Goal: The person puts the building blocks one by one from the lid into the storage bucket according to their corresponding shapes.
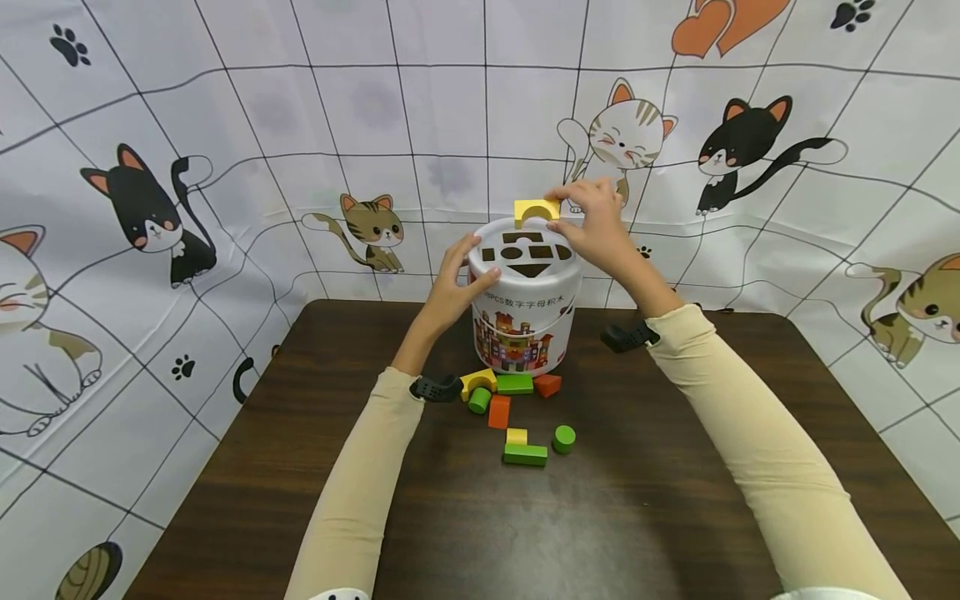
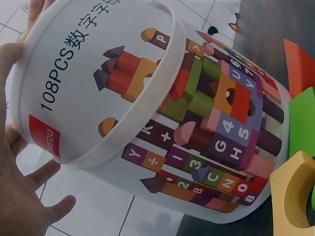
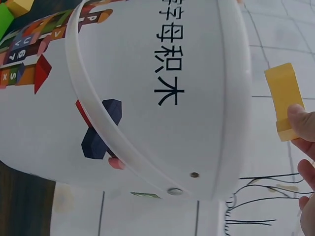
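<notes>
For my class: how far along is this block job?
Looks done: the lid is on the bucket; contents hidden. In hand: the right hand pinches a yellow arch above the lid; the left hand touches the bucket. Probably left: eight visible blocks on the table.

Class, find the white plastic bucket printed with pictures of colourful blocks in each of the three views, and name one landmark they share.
Head: white plastic bucket, upright, near the centre.
Left wrist: large and slanting, from upper left to lower right.
Right wrist: large, across left and centre, cut off at the top.
Shared landmark: its curved white handle.
</notes>
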`<act>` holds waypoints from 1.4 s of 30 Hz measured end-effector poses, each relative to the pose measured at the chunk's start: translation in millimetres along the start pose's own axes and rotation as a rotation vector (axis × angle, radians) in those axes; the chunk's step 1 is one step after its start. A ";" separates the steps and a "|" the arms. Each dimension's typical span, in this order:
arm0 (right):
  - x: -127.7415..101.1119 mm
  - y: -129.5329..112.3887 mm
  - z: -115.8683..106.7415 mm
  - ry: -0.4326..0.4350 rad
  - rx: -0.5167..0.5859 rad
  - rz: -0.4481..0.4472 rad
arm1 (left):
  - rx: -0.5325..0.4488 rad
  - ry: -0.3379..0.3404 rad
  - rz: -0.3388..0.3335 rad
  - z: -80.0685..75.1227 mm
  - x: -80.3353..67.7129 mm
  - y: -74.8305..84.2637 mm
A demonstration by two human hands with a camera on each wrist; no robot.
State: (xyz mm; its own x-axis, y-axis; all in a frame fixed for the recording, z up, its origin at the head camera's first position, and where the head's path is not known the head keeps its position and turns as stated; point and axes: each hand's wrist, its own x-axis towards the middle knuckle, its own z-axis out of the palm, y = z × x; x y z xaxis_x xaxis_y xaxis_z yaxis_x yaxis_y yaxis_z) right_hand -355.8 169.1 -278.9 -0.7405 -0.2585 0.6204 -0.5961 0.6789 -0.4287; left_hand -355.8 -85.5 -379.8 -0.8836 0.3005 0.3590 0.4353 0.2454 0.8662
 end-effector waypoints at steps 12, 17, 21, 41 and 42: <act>13.5 7.8 19.9 -0.096 0.022 0.128 | 0.009 -0.011 -0.015 -0.8 0.8 -2.3; 17.5 9.8 24.1 -0.118 0.026 0.164 | -0.006 -0.012 -0.004 -2.2 0.9 -0.2; 19.8 13.0 26.5 -0.134 0.041 0.187 | 0.004 -0.002 -0.006 -2.9 0.2 1.8; 18.2 25.2 38.4 -0.189 0.045 0.229 | -0.006 -0.010 -0.006 -0.9 -0.2 0.0; 18.1 24.8 38.2 -0.189 0.045 0.229 | -0.006 -0.010 -0.003 -1.2 0.1 -0.1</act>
State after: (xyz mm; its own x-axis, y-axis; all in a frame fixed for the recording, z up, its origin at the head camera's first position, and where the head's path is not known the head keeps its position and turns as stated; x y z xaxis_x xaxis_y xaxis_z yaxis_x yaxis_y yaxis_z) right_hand -395.8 155.0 -303.4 -0.8995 -0.2283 0.3725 -0.4167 0.7045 -0.5745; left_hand -356.1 -86.6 -379.5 -0.8833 0.3088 0.3528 0.4314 0.2405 0.8695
